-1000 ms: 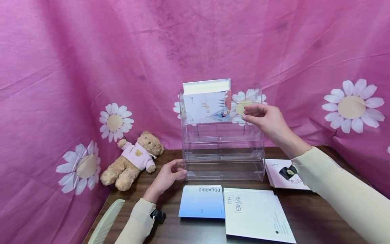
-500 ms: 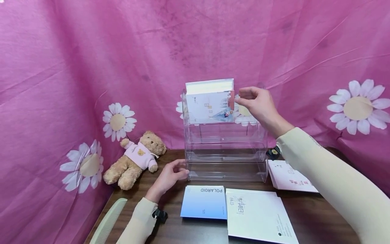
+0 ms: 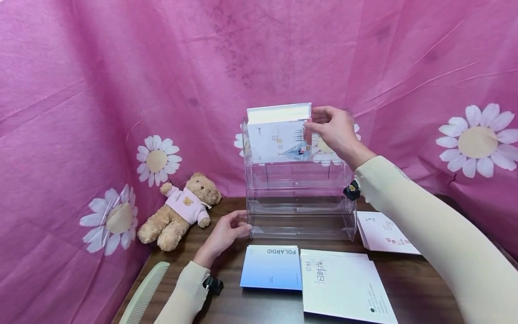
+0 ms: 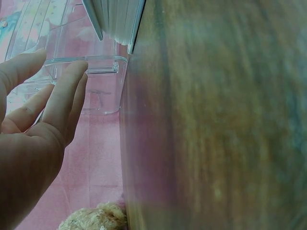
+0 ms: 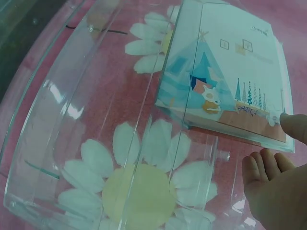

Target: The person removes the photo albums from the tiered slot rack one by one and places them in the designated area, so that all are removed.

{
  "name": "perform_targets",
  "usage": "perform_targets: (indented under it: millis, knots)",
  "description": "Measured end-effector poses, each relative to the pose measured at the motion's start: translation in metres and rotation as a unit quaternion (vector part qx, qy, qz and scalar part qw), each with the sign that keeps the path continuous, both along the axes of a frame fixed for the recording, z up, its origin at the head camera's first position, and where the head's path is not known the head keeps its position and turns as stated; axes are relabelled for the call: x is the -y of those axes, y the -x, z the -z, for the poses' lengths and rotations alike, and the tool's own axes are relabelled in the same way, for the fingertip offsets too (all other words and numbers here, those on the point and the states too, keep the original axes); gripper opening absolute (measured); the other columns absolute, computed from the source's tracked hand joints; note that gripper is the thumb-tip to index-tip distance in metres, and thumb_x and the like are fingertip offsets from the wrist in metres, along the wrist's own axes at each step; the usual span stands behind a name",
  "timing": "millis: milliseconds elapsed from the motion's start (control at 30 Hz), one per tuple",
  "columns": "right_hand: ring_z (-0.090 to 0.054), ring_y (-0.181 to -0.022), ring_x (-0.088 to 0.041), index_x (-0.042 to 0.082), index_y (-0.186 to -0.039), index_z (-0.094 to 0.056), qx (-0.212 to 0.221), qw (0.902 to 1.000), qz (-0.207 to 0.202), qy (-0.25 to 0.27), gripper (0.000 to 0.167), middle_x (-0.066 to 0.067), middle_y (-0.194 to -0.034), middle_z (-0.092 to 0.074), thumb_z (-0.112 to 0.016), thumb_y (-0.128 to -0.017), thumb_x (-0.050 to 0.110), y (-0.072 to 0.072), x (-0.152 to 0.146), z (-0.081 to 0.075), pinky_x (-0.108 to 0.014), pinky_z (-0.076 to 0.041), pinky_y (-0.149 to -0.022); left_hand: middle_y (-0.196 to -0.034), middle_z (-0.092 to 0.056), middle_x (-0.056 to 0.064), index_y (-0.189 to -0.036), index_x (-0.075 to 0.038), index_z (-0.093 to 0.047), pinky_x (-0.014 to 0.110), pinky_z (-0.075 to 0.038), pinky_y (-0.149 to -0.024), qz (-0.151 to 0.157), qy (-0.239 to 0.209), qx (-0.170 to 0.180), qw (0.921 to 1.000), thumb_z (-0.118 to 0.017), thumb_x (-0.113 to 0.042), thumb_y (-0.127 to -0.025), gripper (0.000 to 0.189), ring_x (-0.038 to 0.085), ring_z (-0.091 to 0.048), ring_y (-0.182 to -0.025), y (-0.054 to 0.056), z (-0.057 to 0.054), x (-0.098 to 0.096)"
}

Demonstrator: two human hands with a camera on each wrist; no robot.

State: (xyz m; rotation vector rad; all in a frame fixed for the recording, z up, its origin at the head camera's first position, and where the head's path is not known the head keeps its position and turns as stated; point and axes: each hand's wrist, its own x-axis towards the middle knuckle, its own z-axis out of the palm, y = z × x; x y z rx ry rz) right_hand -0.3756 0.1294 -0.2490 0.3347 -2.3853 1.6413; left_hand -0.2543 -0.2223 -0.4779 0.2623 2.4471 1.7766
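Observation:
A clear acrylic tiered rack stands on the table, with a thick white book with a tent drawing upright in the left of its top tier. My right hand is at the book's right edge. In the right wrist view its thumb lies over the cover's corner; the other fingers are beside the edge, not wrapped round it. My left hand touches the rack's lower left side with loosely extended fingers. In the left wrist view these fingers are in front of the rack's clear wall.
A blue POLAROID book and white books lie in front of the rack. Another white book is to its right, partly behind the right sleeve. A teddy bear and a pale green comb are at the left.
My right hand has moved left and up from the rack's right side to the book's right edge. The left hand stays at the rack. The view has shifted slightly.

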Motion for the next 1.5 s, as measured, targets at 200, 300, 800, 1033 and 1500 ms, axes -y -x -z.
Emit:
perform_targets:
  millis: [200,300,800,1033,1500]
  knots:
    - [-0.065,-0.134,-0.024,0.003,-0.160,-0.058,0.003,0.9999,-0.004,0.011,0.061,-0.017,-0.149,-0.067,-0.079,-0.105,0.019,0.0043,0.0026,0.0026,-0.038,-0.052,-0.121,-0.136,-0.073,0.029,-0.155,0.002,-0.060,0.025,-0.067,-0.093,0.003,0.000,0.001,1.0000,-0.078,-0.009,-0.105,0.054,0.031,-0.078,-0.116,-0.0021,-0.0019,-0.0012]
    - [-0.064,-0.130,-0.022,0.002,-0.159,-0.059,-0.001,0.9999,-0.005,0.016,0.059,-0.017,-0.147,-0.068,-0.079,-0.105,0.018,0.0057,0.0035,0.0035,-0.036,-0.052,-0.118,-0.137,-0.072,0.030,-0.155,0.002,-0.060,0.026,-0.067,-0.094,0.005,-0.003,0.003,1.0000,-0.077,-0.009,-0.105,0.054,0.031,-0.078,-0.117,-0.0029,-0.0024,-0.0015]
    - [-0.064,-0.121,-0.017,-0.001,-0.154,-0.062,0.002,0.9998,0.005,0.017,0.049,-0.015,-0.138,-0.069,-0.074,-0.109,0.015,0.0043,0.0062,0.0024,-0.028,-0.055,-0.108,-0.136,-0.069,0.035,-0.154,0.007,-0.058,0.029,-0.068,-0.095,0.008,-0.017,0.000,0.9998,-0.076,-0.006,-0.105,0.054,0.025,-0.077,-0.113,-0.0029,-0.0011,-0.0028]
    - [-0.064,-0.117,-0.015,-0.002,-0.150,-0.063,0.000,0.9998,0.007,0.020,0.046,-0.012,-0.133,-0.069,-0.074,-0.108,0.014,0.0029,0.0062,0.0029,-0.029,-0.054,-0.109,-0.135,-0.071,0.033,-0.154,0.005,-0.059,0.030,-0.069,-0.095,0.005,-0.016,0.005,0.9999,-0.076,-0.006,-0.105,0.053,0.024,-0.078,-0.113,-0.0044,-0.0010,-0.0030]
    - [-0.063,-0.115,-0.012,-0.001,-0.149,-0.064,-0.008,0.9997,0.008,0.021,0.045,-0.004,-0.128,-0.068,-0.075,-0.109,0.017,-0.0012,0.0037,-0.0032,-0.024,-0.053,-0.102,-0.139,-0.068,0.034,-0.154,0.007,-0.058,0.031,-0.068,-0.096,0.010,-0.022,0.002,0.9997,-0.075,-0.006,-0.106,0.052,0.025,-0.077,-0.115,-0.0036,-0.0024,-0.0019]
